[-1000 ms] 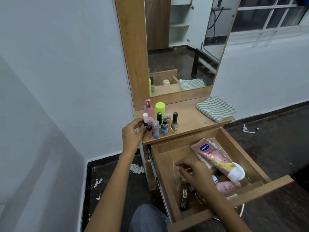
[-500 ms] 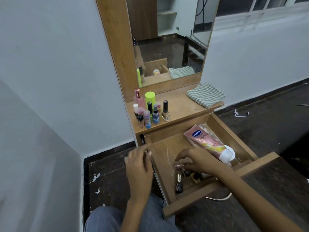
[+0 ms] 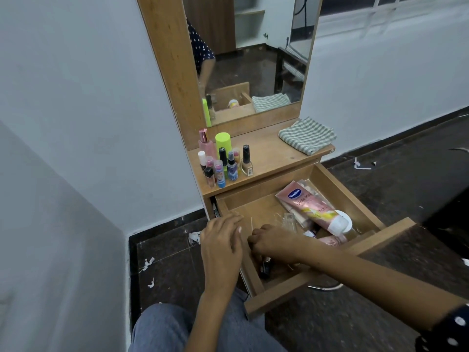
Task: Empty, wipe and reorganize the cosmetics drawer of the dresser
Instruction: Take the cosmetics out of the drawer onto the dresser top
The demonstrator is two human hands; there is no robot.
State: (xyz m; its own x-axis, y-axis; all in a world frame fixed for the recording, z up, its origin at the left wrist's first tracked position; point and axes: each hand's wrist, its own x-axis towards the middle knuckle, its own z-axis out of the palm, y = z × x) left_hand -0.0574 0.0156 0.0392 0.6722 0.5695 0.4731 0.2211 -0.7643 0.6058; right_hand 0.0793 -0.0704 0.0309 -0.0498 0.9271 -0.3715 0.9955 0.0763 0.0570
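Cosmetics drawer (image 3: 337,184): still half full of slippery little glass bottles (image 3: 265,269), best pinched by caps. Right hand (image 3: 274,243) fingers curled in, contents hidden; left hand (image 3: 222,246) flat, empty.

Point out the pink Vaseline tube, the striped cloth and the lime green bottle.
pink Vaseline tube (image 3: 310,205): head view, middle of the tube's body, in the drawer.
striped cloth (image 3: 307,135): head view, centre of the folded top.
lime green bottle (image 3: 223,143): head view, upper body.

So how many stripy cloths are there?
1. The striped cloth lies folded on the dresser top's right end. The one in the mirror is just its reflection. Others could hide under things in the drawer.
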